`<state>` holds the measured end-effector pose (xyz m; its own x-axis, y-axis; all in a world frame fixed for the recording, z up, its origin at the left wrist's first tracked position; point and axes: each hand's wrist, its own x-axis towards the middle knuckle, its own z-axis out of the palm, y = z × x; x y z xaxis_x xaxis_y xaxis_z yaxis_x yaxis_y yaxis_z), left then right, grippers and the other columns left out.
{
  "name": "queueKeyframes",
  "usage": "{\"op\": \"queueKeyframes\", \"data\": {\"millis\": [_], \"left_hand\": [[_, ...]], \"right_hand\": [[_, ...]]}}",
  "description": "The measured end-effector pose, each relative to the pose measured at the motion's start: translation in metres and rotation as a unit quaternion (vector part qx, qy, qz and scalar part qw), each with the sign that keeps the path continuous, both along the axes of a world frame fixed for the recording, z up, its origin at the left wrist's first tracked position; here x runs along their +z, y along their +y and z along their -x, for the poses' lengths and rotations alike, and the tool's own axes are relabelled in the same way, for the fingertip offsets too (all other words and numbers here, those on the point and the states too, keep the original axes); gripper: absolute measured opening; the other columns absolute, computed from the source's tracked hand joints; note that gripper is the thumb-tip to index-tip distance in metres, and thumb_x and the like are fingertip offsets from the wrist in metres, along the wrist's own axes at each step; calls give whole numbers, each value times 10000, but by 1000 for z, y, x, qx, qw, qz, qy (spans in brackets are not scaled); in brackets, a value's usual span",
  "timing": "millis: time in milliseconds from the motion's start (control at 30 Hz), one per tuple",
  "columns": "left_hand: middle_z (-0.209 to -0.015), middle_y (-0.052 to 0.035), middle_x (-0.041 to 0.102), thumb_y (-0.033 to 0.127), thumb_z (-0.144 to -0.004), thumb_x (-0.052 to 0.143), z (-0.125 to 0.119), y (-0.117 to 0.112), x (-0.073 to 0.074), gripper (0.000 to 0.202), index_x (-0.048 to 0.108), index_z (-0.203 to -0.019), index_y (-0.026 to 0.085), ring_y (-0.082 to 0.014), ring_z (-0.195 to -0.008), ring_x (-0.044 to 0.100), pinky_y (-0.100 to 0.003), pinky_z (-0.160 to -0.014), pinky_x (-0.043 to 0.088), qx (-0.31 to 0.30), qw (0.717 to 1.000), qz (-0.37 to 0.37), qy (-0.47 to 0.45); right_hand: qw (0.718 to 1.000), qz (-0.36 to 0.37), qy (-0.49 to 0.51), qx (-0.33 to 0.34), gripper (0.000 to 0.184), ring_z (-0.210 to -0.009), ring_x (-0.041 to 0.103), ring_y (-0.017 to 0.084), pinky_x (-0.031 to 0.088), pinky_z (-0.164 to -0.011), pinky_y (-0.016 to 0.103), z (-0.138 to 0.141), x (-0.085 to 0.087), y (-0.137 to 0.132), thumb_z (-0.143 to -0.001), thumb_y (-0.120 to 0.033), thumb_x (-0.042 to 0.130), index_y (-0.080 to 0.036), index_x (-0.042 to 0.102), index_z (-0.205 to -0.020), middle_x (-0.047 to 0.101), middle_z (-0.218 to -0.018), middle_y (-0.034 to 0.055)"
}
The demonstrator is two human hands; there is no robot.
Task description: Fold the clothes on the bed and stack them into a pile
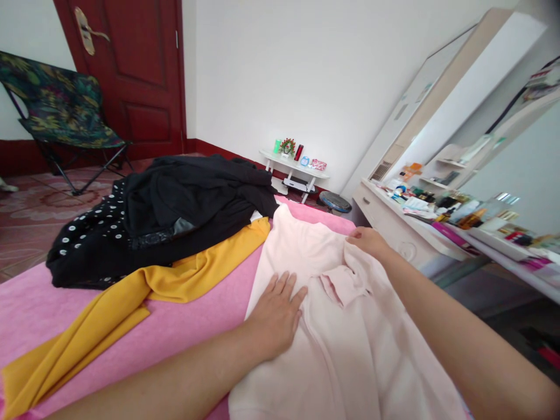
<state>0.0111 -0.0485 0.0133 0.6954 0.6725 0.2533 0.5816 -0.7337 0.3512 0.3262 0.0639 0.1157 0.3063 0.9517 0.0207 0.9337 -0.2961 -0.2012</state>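
1. Two hands, one pale pink top [321, 350], and both are on it, so no gap to close. The top sits right of centre, running from mid-frame down to the bottom edge on the pink cover [192, 318].
2. Its long axis goes roughly up and down the frame, leaning a bit to the left at the top end.
3. Left hand [277, 315] lies palm down on the top, just below centre frame, fingers a little spread, pressing flat rather than gripping anything.
4. Right hand [366, 238] is further up, at the top's upper right edge, fingers curled. It's the nearer one to the far end. Can't tell if it's actually pinching cloth.
5. The hands are apart, with a folded-in cuff [345, 286] between them, a bit closer to the right side.
6. Yellow cloth [175, 283] and the black pile [188, 198] are over on the left, the yellow one coming close to the top's upper left corner.
7. Hard to make out: the top's lower end is cut off by the bottom edge, the right forearm covers part of its right side, the left palm is hidden, and so is whatever's folded underneath.
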Motion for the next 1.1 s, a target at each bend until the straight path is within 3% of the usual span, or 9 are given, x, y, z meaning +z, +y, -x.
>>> {"op": "queueKeyframes", "data": {"millis": [100, 233, 400, 533, 667, 833, 900, 967, 1100], "left_hand": [[-1524, -119, 244, 341, -963, 246, 0, 0, 2, 501, 351, -1432, 200, -282, -1414, 155, -491, -1150, 126, 0, 1000, 7, 2], [-1529, -107, 228, 348, -965, 245, -1, 0, 1, 514, 311, -1452, 198, -274, -1418, 137, -487, -1158, 123, 0, 1000, 21, 4], [-1548, -143, 86, 363, -962, 250, -2, 0, -2, 599, 163, -1486, 86, -261, -1426, 36, -435, -1176, 106, 23, 999, 34, -9], [-1550, -139, 76, 352, -967, 219, -2, 0, -3, 568, 230, -1472, 92, -270, -1424, -5, -451, -1173, 84, 6, 999, 39, -1], [-1561, -95, 60, 393, -965, 233, 1, 2, -4, 544, 259, -1468, 190, -277, -1425, 0, -473, -1163, 94, -15, 999, 37, -3], [-1567, -65, -38, 472, -903, 390, 4, 4, -5, 663, 179, -1484, 231, -293, -1427, -20, -469, -1154, 100, -28, 999, 33, -7], [-1564, -69, -68, 493, -868, 449, 5, 5, -6, 733, 159, -1486, 225, -302, -1425, -36, -467, -1151, 97, -33, 999, 38, -6], [-1561, -85, -85, 523, -853, 459, 4, 7, -8, 775, 149, -1486, 202, -306, -1422, -65, -466, -1149, 86, -43, 998, 47, -7], [-1543, -150, -125, 624, -788, 500, 6, 9, -7, 953, 107, -1486, 108, -316, -1405, -138, -460, -1147, 77, -72, 995, 75, -6]], "right_hand": [[997, -55, -45, 11, 359, -1029, 606, 237, 440, -832, 301, 4, -32, 22, -821, -331, 564, -106, 612, -1098, 643, -1136, 157], [998, -48, -33, 30, 504, -1027, 610, 195, 444, -811, 252, 16, -62, 41, -875, -427, 492, -102, 514, -1259, 617, -1202, 148], [997, -15, -72, 17, 367, -960, 630, 251, 446, -785, 291, 22, -54, 63, -706, -373, 692, -154, 672, -1000, 685, -1047, 111], [990, -55, -126, -21, 340, -1127, 538, 308, 391, -909, 400, 27, -52, 70, -828, -372, 551, -188, 619, -1105, 621, -1170, 139], [987, -43, -146, -51, 307, -1129, 530, 304, 405, -902, 419, 37, -76, 58, -866, -215, 479, -139, 578, -1146, 589, -1177, 181], [987, -16, -154, -42, 467, -1185, 471, 336, 385, -938, 485, 49, -79, 34, -854, -203, 490, -98, 442, -1306, 501, -1261, 221], [988, -31, -154, 12, 581, -1238, 420, 316, 343, -1004, 473, 59, -68, 15, -820, -181, 528, -126, 361, -1373, 449, -1329, 195], [979, -79, -129, 134, 603, -1274, 389, 270, 324, -1053, 415, 74, -56, -16, -792, -127, 525, -157, 367, -1372, 425, -1365, 150], [904, -104, -63, 409, 519, -1274, 411, 221, 364, -1052, 397, 109, -39, -102, -798, -69, 472, -206, 477, -1298, 441, -1376, 107]]}}
